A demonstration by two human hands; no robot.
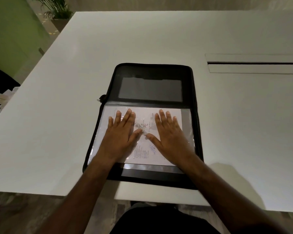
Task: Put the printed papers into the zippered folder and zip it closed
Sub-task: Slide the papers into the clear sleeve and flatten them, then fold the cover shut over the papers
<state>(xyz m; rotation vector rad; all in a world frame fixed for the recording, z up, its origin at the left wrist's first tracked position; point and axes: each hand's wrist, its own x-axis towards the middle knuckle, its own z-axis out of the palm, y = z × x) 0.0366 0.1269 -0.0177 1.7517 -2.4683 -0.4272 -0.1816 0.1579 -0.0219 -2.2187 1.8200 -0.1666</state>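
- Head view: black zippered folder [152, 71] lay open on the white table [57, 132], near its front edge.
- Printed papers [143, 142] sat under the clear sleeve (near half).
- Left hand [120, 137] & right hand [171, 137] lay flat on them, fingers spread, gripping nothing.

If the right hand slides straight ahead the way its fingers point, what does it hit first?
Probably the fold of the zippered folder, just past the printed papers under the right hand; beyond lies the far flap's grey pocket.

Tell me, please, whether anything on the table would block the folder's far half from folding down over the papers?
Only the hands: the left hand and right hand lie flat on the printed papers in the open zippered folder. Nothing else visible rests on either half.
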